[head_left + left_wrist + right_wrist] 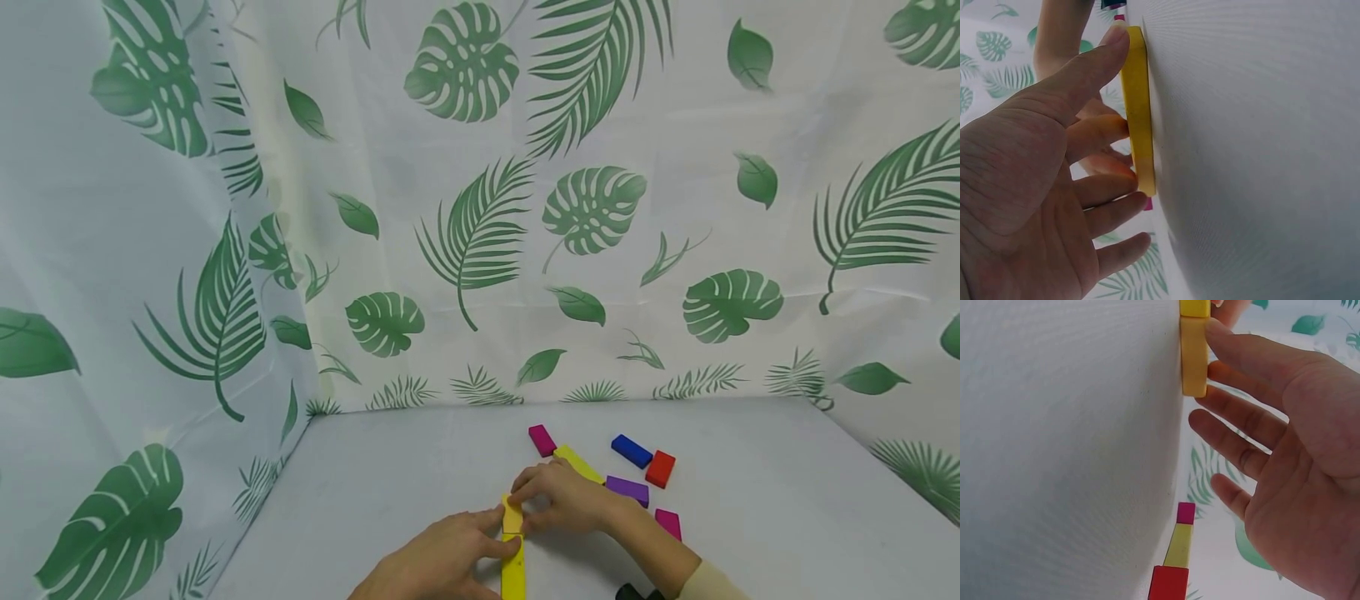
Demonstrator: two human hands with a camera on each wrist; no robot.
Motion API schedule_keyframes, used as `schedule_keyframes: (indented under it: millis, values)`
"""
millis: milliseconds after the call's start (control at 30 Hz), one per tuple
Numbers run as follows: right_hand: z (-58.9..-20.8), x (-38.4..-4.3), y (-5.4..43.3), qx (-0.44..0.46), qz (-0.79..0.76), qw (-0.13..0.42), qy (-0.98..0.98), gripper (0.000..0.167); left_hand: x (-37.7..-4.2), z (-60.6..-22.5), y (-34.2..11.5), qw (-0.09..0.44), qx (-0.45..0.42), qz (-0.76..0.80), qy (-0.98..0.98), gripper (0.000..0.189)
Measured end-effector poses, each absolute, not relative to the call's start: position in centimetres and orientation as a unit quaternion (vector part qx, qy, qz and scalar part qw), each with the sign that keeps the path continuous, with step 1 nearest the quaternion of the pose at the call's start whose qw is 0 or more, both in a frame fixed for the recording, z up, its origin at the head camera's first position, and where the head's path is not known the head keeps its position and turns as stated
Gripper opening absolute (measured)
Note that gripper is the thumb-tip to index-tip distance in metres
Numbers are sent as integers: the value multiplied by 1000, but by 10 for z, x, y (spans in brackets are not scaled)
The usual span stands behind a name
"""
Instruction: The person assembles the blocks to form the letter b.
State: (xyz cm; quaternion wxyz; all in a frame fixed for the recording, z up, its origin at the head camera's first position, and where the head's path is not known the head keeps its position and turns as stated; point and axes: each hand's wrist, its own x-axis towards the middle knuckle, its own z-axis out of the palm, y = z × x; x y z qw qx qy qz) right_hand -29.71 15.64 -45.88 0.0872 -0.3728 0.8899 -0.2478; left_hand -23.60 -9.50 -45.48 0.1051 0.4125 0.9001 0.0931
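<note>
A long yellow block (pixel 513 572) and a shorter light-orange block (pixel 512 518) lie end to end on the table, in a line running away from me. My left hand (pixel 447 552) has its thumb across the yellow block near the joint. Its index fingertip is at the left side of the light-orange block. From the other side, my right hand (pixel 566 497) pinches the light-orange block (pixel 1194 356), thumb near the joint and index finger at the far end. In the right wrist view its ring and little fingers stand apart from the block.
Right of the blocks lie a magenta block (pixel 542 440), a long yellow-green block (pixel 578 463), a purple block (pixel 627 490), a blue block (pixel 632 451), a red block (pixel 661 469) and another magenta block (pixel 668 523). Leaf-printed curtains (pixel 570 333) enclose the white table (pixel 390 467).
</note>
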Motion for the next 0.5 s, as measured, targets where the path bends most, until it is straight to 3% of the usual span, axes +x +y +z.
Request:
schedule_keyframes:
  millis: [500]
  values:
    - [-456, -296, 155, -377, -255, 96, 886, 34, -236, -453, -94, 141, 395, 116, 900, 70]
